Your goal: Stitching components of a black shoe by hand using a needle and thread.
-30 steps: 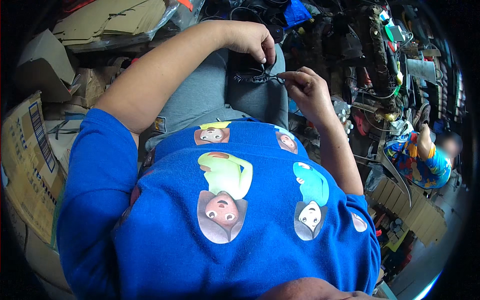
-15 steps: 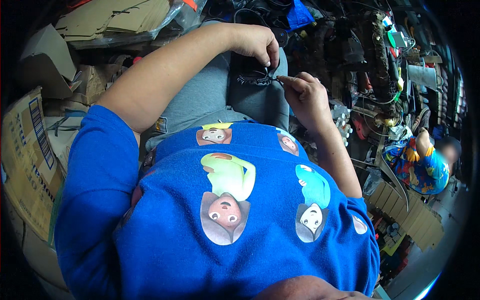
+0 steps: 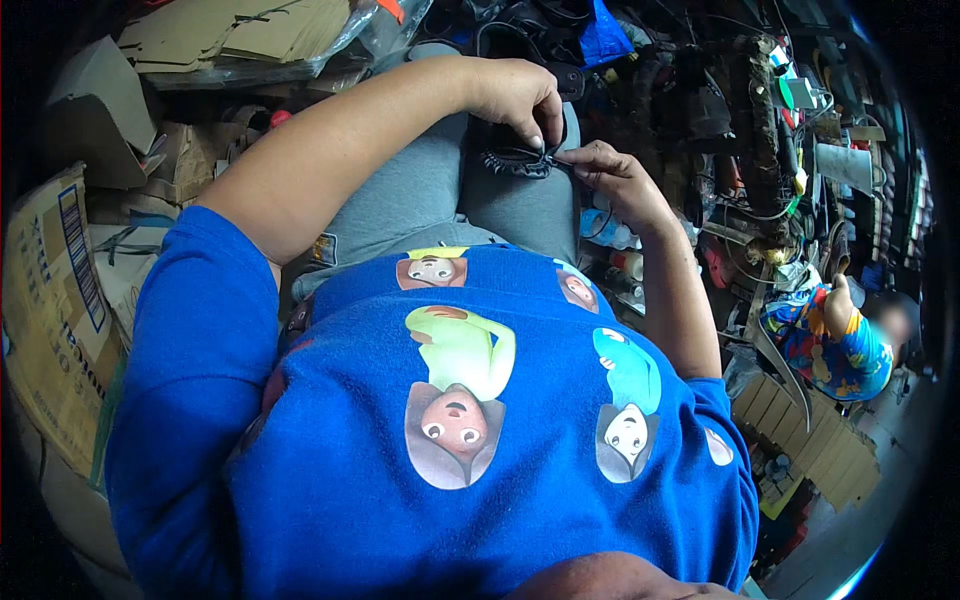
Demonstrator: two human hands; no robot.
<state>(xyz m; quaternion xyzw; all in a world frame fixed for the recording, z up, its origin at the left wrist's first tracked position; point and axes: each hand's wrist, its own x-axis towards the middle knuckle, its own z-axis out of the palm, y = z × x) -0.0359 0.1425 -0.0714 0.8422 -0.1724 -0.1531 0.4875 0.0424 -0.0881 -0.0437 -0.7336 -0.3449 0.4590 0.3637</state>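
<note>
At nine o'clock flattened cardboard boxes (image 3: 60, 300) crowd the person's left side, with more cardboard sheets (image 3: 230, 35) in plastic at eleven, so the left elbow has little room to swing outward. The left hand (image 3: 515, 95), near twelve o'clock, curls down over a small dark ridged piece (image 3: 520, 163) that lies on the grey-clad knees (image 3: 450, 200); its thumb and fingertips pinch the piece's upper edge. Just to the right, the right hand (image 3: 610, 180) meets it, fingers pinched on what looks like a thin thread or wire at the piece's right end, though it is too fine to tell for sure. The piece sits on a sloping lap with no tray beneath, so a loosened pinch would likely let it slide between the knees or off toward the clutter of bottles (image 3: 610, 235) and dark tools (image 3: 740, 130) at two o'clock, where it would be hard to find. Open floor shows only at four o'clock, past a child in bright clothes (image 3: 830, 340).
</note>
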